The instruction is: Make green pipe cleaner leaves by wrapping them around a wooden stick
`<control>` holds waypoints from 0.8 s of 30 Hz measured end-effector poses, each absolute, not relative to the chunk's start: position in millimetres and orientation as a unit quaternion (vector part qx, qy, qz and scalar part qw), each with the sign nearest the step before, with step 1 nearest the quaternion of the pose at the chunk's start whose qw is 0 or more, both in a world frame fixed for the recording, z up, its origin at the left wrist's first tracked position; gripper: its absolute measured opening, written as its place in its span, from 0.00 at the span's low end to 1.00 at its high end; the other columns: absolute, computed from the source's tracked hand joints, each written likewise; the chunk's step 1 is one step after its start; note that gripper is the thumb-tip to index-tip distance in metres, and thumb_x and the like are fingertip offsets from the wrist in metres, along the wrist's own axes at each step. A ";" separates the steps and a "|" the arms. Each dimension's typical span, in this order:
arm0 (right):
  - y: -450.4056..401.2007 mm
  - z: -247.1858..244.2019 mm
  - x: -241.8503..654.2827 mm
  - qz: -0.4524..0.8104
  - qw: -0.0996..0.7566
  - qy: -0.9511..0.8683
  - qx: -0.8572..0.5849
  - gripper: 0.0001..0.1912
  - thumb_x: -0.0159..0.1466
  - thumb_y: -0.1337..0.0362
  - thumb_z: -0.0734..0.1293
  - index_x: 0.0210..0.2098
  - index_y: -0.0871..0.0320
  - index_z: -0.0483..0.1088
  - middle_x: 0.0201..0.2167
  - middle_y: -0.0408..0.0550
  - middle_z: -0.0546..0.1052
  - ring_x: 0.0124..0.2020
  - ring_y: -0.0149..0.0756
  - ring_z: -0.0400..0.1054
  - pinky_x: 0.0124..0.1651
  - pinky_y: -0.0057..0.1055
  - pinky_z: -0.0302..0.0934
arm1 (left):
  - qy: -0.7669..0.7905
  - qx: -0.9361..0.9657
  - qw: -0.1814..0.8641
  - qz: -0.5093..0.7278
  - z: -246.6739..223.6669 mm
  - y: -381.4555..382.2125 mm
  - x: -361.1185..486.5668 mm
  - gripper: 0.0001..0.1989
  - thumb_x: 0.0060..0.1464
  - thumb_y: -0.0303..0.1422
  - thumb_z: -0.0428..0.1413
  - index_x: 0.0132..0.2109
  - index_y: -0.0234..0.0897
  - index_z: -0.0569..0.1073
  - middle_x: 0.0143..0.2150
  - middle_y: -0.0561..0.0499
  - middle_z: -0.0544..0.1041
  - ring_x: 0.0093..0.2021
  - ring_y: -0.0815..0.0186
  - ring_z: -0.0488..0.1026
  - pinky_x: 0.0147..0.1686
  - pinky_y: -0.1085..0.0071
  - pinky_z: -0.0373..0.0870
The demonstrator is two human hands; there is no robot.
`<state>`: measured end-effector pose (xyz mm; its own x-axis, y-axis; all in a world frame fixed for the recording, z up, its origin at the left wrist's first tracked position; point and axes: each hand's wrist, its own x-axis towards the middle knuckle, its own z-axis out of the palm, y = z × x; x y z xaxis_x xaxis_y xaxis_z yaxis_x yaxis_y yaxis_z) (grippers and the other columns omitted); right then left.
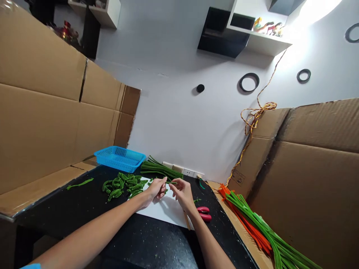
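Above a white sheet [168,211], my left hand [157,188] and my right hand [183,192] face each other, close together. A short green chenille stem [171,182] runs between their fingertips, pinched at both ends. My left hand's other fingers are curled in. Left of the sheet lies a heap of looped green chenille pieces [123,184], some of them resting on its edge. Behind the hands is a bundle of straight green stems [159,169]. Pliers with red handles [204,213] lie to the right of my right wrist, near a thin tan stick [186,220].
A blue plastic basket [119,160] stands at the back left of the black table [134,239]. Orange stems [249,228] and long green stems [269,231] lie on the right edge. Cardboard walls [56,119] flank both sides; a power strip [188,173] sits at the wall.
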<state>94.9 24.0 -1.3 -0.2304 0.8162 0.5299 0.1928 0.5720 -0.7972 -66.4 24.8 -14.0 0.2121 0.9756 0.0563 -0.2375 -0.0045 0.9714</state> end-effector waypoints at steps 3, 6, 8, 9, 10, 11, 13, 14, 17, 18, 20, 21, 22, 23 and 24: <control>25.0 -1.8 94.3 0.308 0.518 -0.720 -0.345 0.23 0.57 0.46 0.74 0.35 0.62 0.75 0.26 0.48 0.78 0.18 0.29 0.66 0.15 0.22 0.55 | 0.376 0.494 0.598 0.507 -13.2 27.3 -65.1 0.32 0.53 0.64 0.55 0.25 0.40 0.58 0.16 0.62 0.58 0.13 0.77 0.56 0.15 0.77 0.42; 25.3 -1.5 94.5 0.314 0.526 -0.714 -0.338 0.24 0.58 0.44 0.73 0.35 0.62 0.75 0.26 0.48 0.77 0.17 0.29 0.66 0.15 0.22 0.55 | 0.377 0.495 0.605 0.497 -14.1 30.3 -64.5 0.32 0.51 0.63 0.56 0.24 0.40 0.57 0.15 0.63 0.58 0.12 0.77 0.55 0.15 0.76 0.40; 25.9 -1.8 95.3 0.311 0.526 -0.715 -0.341 0.25 0.59 0.43 0.72 0.34 0.62 0.75 0.26 0.47 0.77 0.17 0.28 0.66 0.15 0.22 0.54 | 0.363 0.498 0.610 0.497 -15.2 31.0 -64.9 0.31 0.49 0.62 0.58 0.25 0.40 0.57 0.16 0.63 0.58 0.12 0.77 0.56 0.15 0.76 0.40; 26.4 -2.2 95.8 0.309 0.524 -0.716 -0.343 0.26 0.59 0.42 0.72 0.34 0.62 0.75 0.26 0.47 0.76 0.17 0.28 0.66 0.15 0.21 0.54 | 0.356 0.500 0.612 0.499 -15.6 30.6 -65.3 0.31 0.49 0.62 0.59 0.26 0.40 0.58 0.16 0.63 0.59 0.12 0.77 0.56 0.15 0.76 0.40; 26.9 -2.7 96.3 0.307 0.522 -0.718 -0.344 0.26 0.59 0.42 0.72 0.34 0.62 0.75 0.26 0.47 0.76 0.18 0.28 0.66 0.15 0.21 0.54 | 0.349 0.501 0.612 0.502 -15.6 29.7 -65.7 0.31 0.48 0.61 0.59 0.27 0.40 0.58 0.17 0.63 0.59 0.13 0.78 0.56 0.16 0.76 0.40; 27.4 -3.2 96.7 0.306 0.519 -0.719 -0.346 0.26 0.59 0.41 0.72 0.34 0.62 0.75 0.25 0.47 0.76 0.18 0.28 0.66 0.15 0.21 0.54 | 0.343 0.501 0.612 0.506 -15.2 28.3 -66.2 0.30 0.48 0.61 0.60 0.28 0.40 0.59 0.18 0.63 0.60 0.13 0.78 0.56 0.16 0.76 0.40; 28.0 -3.8 97.3 0.305 0.515 -0.721 -0.351 0.28 0.58 0.40 0.72 0.33 0.62 0.75 0.24 0.47 0.76 0.17 0.28 0.65 0.16 0.22 0.54 | 0.338 0.495 0.611 0.516 -13.3 24.7 -66.7 0.29 0.48 0.58 0.61 0.29 0.40 0.59 0.19 0.63 0.61 0.13 0.78 0.56 0.16 0.76 0.40; 28.1 -3.8 97.4 0.304 0.513 -0.719 -0.356 0.29 0.57 0.38 0.72 0.32 0.63 0.75 0.23 0.47 0.75 0.17 0.28 0.64 0.16 0.22 0.54 | 0.339 0.491 0.612 0.519 -12.1 22.9 -66.8 0.28 0.47 0.57 0.62 0.30 0.40 0.60 0.19 0.63 0.62 0.13 0.78 0.56 0.16 0.76 0.41; 28.9 -2.9 97.9 0.305 0.506 -0.719 -0.366 0.32 0.55 0.35 0.72 0.31 0.63 0.76 0.21 0.47 0.75 0.17 0.30 0.65 0.16 0.24 0.56 | 0.353 0.479 0.612 0.521 -9.2 20.5 -66.1 0.24 0.49 0.52 0.63 0.33 0.39 0.62 0.21 0.62 0.65 0.14 0.78 0.58 0.17 0.76 0.41; 29.7 -2.5 98.1 0.305 0.499 -0.720 -0.373 0.34 0.54 0.34 0.71 0.31 0.63 0.76 0.20 0.47 0.74 0.16 0.31 0.65 0.15 0.24 0.55 | 0.362 0.478 0.613 0.515 -8.9 21.0 -65.8 0.23 0.49 0.50 0.63 0.34 0.40 0.62 0.21 0.62 0.65 0.14 0.77 0.59 0.17 0.76 0.41; 31.9 -2.4 98.3 0.308 0.497 -0.718 -0.377 0.35 0.53 0.33 0.71 0.31 0.63 0.76 0.20 0.47 0.74 0.16 0.31 0.65 0.14 0.24 0.53 | 0.365 0.477 0.615 0.511 -9.2 23.5 -65.7 0.20 0.52 0.48 0.61 0.34 0.40 0.62 0.21 0.62 0.65 0.13 0.77 0.58 0.17 0.75 0.41; 33.2 -2.7 98.2 0.316 0.489 -0.721 -0.375 0.35 0.53 0.32 0.71 0.31 0.62 0.75 0.19 0.47 0.74 0.15 0.31 0.65 0.14 0.24 0.53 | 0.368 0.473 0.614 0.513 -9.8 25.0 -65.7 0.19 0.52 0.47 0.60 0.34 0.40 0.62 0.21 0.62 0.64 0.13 0.77 0.58 0.17 0.75 0.40; 34.4 -3.2 98.0 0.321 0.484 -0.724 -0.372 0.35 0.54 0.32 0.70 0.30 0.62 0.75 0.18 0.47 0.73 0.15 0.31 0.64 0.14 0.24 0.53 | 0.364 0.472 0.612 0.520 -10.4 26.4 -65.7 0.19 0.52 0.47 0.60 0.33 0.40 0.61 0.21 0.62 0.64 0.13 0.77 0.58 0.17 0.75 0.40; 35.5 -3.8 97.7 0.326 0.475 -0.729 -0.370 0.34 0.54 0.33 0.70 0.30 0.62 0.75 0.18 0.47 0.73 0.15 0.31 0.65 0.14 0.23 0.52 | 0.361 0.472 0.611 0.523 -11.1 27.5 -65.6 0.19 0.52 0.47 0.60 0.33 0.40 0.61 0.21 0.62 0.64 0.13 0.77 0.59 0.17 0.75 0.41; 36.4 -4.4 97.2 0.330 0.464 -0.733 -0.371 0.34 0.54 0.33 0.70 0.30 0.62 0.75 0.19 0.47 0.74 0.15 0.32 0.65 0.14 0.23 0.53 | 0.363 0.469 0.607 0.529 -11.6 28.5 -65.4 0.20 0.52 0.48 0.60 0.32 0.40 0.60 0.21 0.62 0.64 0.13 0.77 0.58 0.17 0.75 0.41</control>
